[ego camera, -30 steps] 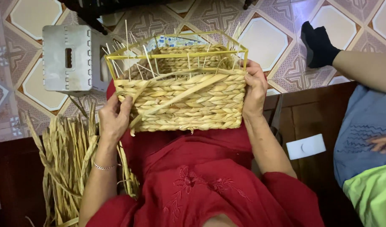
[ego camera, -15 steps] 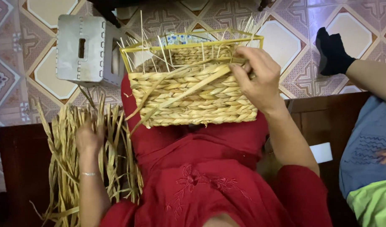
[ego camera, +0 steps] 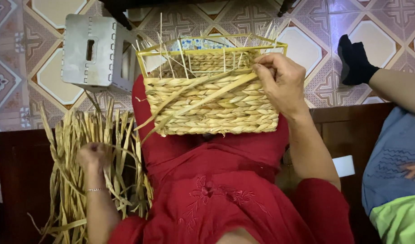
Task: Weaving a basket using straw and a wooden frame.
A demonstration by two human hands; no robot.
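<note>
Half-woven straw basket (ego camera: 212, 101) on the red lap at centre, right hand (ego camera: 282, 81) at 2 o'clock pinching a loose strand at its rim, left hand (ego camera: 93, 156) at 8 o'clock sunk into the straw pile (ego camera: 69, 180), fingers hidden, grip unclear, grey stool (ego camera: 96, 52) at 11 o'clock.

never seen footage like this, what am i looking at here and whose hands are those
This is one picture from a camera worn on a person's head, looking straight down at their own lap and hands. No machine is involved. The person wears red and has a half-woven basket on a yellow wire frame resting on their lap. Their right hand grips the basket's upper right edge. Their left hand reaches into a pile of dried straw strips beside them. A grey folding stool stands on the patterned tile floor. At the right edge sits another person.
</note>
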